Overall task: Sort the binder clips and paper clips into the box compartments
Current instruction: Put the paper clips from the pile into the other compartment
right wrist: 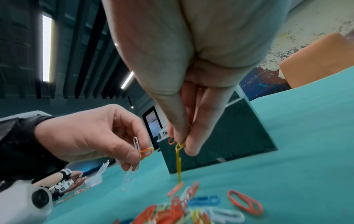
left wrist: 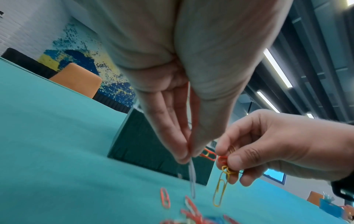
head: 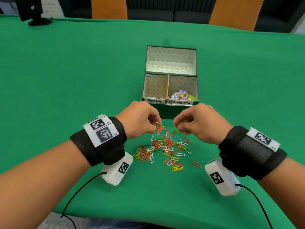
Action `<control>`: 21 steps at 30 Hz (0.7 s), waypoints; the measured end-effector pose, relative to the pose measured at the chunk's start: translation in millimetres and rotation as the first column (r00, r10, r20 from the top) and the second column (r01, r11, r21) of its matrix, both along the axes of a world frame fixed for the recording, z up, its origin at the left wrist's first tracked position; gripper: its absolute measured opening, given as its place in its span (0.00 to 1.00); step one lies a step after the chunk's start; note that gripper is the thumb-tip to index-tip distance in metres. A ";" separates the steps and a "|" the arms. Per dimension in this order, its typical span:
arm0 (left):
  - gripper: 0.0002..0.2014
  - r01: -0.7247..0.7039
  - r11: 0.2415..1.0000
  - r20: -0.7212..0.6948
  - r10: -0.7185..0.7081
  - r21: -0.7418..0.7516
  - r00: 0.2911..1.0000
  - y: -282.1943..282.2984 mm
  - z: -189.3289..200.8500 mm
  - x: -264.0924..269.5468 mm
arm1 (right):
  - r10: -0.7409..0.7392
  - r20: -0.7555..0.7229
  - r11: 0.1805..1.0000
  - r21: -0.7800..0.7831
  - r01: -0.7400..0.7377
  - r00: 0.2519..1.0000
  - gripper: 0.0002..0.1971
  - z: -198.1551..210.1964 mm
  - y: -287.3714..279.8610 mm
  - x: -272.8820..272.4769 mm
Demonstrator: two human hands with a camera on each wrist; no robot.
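Between the box (head: 170,107) and the person, a loose heap of coloured paper clips (head: 165,148) lay on the green counter (head: 66,71), touching nothing else. Both hands hovered over the far edge of the heap, palms down, wrists raised, fingers pointing at the cloth. On the left hand (head: 140,119), the grip was closed in a pinch of thumb and fingertips on a white paper clip (right wrist: 135,153), with an orange one caught alongside. On the right hand (head: 198,123), the grip was closed on a small bunch of red and yellow clips (left wrist: 224,168), a yellow one dangling below the fingers (left wrist: 232,160). The binder clips (head: 183,95) already sat in the right front compartment, labelled for them; the left front compartment, labelled for paper clips, showed little from this angle. Judged from the chained clips, the step would go best by lifting straight up until dangling clips cleared the heap, then carrying each bunch over the left front compartment before releasing, so that none snagged the divider or fell among the binder clips
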State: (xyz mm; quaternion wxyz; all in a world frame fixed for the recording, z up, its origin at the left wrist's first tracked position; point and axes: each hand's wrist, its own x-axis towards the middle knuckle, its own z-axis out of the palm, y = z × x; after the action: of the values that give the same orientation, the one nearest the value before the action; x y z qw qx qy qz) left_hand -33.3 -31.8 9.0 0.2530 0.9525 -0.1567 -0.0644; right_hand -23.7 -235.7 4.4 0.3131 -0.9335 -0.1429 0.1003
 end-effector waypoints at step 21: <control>0.07 -0.136 0.990 0.182 0.126 0.042 0.975 4.7 42.1 69.4 | -0.212 0.173 0.905 0.406 0.126 0.962 0.09 63.5 37.1 52.6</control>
State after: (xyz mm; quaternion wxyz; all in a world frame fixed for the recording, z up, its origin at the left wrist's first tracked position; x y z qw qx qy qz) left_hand 36.1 -27.1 51.1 0.2156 0.9692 -0.1139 0.0340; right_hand 28.8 -198.6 67.8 0.4835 -0.8664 -0.1107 -0.0584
